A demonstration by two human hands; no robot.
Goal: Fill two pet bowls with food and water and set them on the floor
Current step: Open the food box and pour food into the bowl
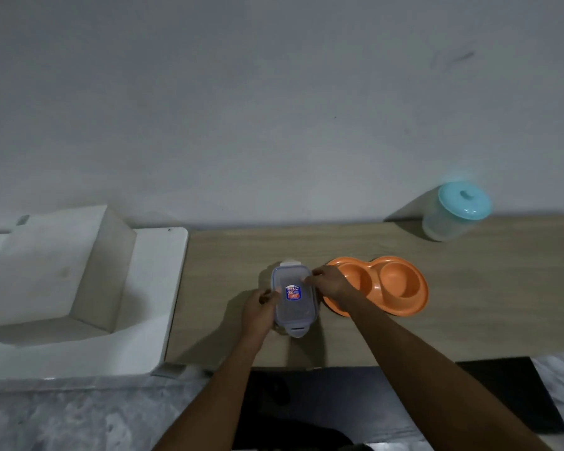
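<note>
I have both hands on the clip-lid container point(294, 297) at the centre of the table point(469, 288): my left hand point(260, 309) grips its nine o'clock side, my right hand point(329, 283) pinches the lid edge at two o'clock. The end clips look released, so I judge the lid is about to come off. If it pops suddenly, the box could tip and spill its contents, which I cannot make out. The orange double bowl point(394, 288) sits just beside it at three o'clock, both wells empty, under my right forearm. A jar with a teal lid point(453, 211) stands well apart at one o'clock; a white sink point(62, 288) lies at nine o'clock. Nothing blocks the pour.
</note>
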